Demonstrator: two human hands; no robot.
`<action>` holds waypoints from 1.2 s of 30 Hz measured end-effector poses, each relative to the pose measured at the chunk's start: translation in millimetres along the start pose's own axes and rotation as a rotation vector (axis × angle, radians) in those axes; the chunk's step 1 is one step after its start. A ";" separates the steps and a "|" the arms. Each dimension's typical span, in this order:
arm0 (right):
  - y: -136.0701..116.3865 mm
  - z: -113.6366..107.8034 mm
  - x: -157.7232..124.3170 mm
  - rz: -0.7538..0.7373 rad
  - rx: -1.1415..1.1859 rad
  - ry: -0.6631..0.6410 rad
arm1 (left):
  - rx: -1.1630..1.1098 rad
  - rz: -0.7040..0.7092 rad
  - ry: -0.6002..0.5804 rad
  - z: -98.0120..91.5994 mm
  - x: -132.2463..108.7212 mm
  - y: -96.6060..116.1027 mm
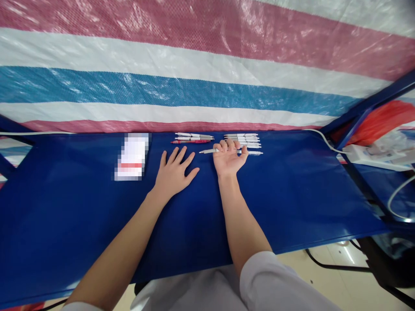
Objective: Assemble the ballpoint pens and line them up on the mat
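Note:
My left hand [173,173] lies palm down on the blue tabletop, fingers spread, holding nothing. Just beyond its fingertips is a red pen [191,141], with white-and-grey pens [194,136] lined up behind it. My right hand [229,159] is turned palm up, its fingers curled around a white-and-grey pen [207,151]. That pen lies crosswise, its tip pointing left and its other end sticking out past the thumb; the middle is partly hidden by the fingers. Behind the right hand rests a group of several white pens [249,140], partly covered by the fingers.
A pixelated white rectangular item [132,155] lies left of my left hand. Striped plastic sheeting [194,60] hangs along the blue table's [292,194] back edge. At right are a dark blue frame post [366,103], a white power strip [372,156] and a red bag [379,123].

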State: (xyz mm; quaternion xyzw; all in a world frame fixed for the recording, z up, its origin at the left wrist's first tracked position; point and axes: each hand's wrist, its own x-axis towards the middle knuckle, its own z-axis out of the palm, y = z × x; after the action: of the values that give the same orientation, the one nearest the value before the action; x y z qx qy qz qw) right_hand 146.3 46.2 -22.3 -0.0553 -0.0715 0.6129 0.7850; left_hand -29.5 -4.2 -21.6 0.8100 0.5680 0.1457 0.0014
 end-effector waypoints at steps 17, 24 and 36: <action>-0.1 0.8 -0.1 0.002 -0.009 -0.003 | 0.020 0.011 0.010 1.6 -0.1 0.0; -0.1 -1.3 0.5 0.017 0.004 -0.016 | 0.022 0.017 0.013 2.2 0.2 0.9; -0.2 -0.2 -0.4 0.016 0.024 -0.010 | 0.024 0.017 0.018 1.6 0.0 0.9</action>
State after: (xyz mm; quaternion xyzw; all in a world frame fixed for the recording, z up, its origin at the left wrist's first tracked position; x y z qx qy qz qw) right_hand 146.4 45.7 -22.5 -0.0434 -0.0674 0.6202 0.7803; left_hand -28.4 -4.3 -23.0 0.8136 0.5627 0.1458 -0.0148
